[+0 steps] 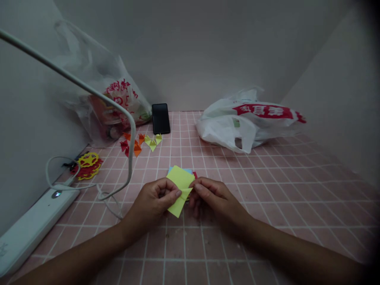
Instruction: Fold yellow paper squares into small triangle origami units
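Observation:
A yellow sheet of paper (180,178) with a fold across it is held between both hands above the table. My left hand (158,196) pinches its left side, thumb on top. My right hand (209,196) is closed at the paper's right corner, thumb and forefinger pressed together there. Part of a blue paper (187,170) and a bit of red show behind the yellow sheet, mostly hidden by it. Farther back lie small folded paper pieces: yellow (152,143), orange (137,148) and red (125,147).
A black phone (160,118) lies by the wall, beside a plastic bag (118,99). Another white bag (246,122) rests at the back right. At left are a white power strip (32,229), yellow and red cut-outs (88,164) and a white cable (89,88) crossing the view.

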`<state>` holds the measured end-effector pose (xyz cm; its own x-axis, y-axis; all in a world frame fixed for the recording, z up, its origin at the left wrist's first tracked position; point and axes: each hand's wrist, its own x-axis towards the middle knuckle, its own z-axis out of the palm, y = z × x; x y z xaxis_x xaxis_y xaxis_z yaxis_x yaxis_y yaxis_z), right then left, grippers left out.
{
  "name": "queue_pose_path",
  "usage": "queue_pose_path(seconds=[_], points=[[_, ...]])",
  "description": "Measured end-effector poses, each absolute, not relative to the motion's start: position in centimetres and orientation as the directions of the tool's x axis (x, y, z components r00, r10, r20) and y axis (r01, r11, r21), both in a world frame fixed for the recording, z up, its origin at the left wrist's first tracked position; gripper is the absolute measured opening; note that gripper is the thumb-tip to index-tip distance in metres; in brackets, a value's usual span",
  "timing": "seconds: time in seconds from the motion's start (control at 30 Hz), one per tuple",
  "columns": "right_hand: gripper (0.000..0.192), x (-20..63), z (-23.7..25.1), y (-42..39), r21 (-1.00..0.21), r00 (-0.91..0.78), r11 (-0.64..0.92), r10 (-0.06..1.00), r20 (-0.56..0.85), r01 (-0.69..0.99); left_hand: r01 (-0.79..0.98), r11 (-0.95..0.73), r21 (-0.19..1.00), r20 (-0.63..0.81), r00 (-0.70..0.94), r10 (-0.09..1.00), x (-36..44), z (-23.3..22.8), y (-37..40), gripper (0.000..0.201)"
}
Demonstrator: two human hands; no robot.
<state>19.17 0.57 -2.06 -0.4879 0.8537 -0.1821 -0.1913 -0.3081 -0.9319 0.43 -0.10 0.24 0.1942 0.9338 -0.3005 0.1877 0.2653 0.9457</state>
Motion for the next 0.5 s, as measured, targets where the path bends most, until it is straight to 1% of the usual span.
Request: queue_pose_path(seconds=[0.13,0.2,0.3,0.4,0.5], points=[[0.026,19.0,-1.87,0.48,-0.908,-0.513,-0.377,0.825,-0.239,-0.184,0.305,0.182,0.935,-0.251,0.203,0.947,0.5,0.39,-0.27,0.022],[0.026,18.95,-1.79,0.49,-0.891,-0.517,-0.419,0.809,-0.279,-0.175,0.321,0.172,0.931,-0.246,0.209,0.946,0.5,0.4,-0.29,0.022],[0.027,18.94,-1.81,0.59,-0.875,-0.519,-0.448,0.8,-0.302,-0.182,0.268,0.212,0.94,-0.277,0.232,0.933,0.45,0.29,-0.21,0.022],[0.026,18.95,-1.94,0.7,-0.871,-0.505,-0.444,0.812,-0.291,-0.211,0.166,0.281,0.945,-0.317,0.271,0.909,0.33,0.08,-0.09,0.026],[0.024,18.93,-2.01,0.75,-0.87,-0.492,-0.438,0.823,-0.286,-0.227,0.11,0.31,0.944,-0.329,0.298,0.896,0.15,-0.06,-0.04,0.027]])
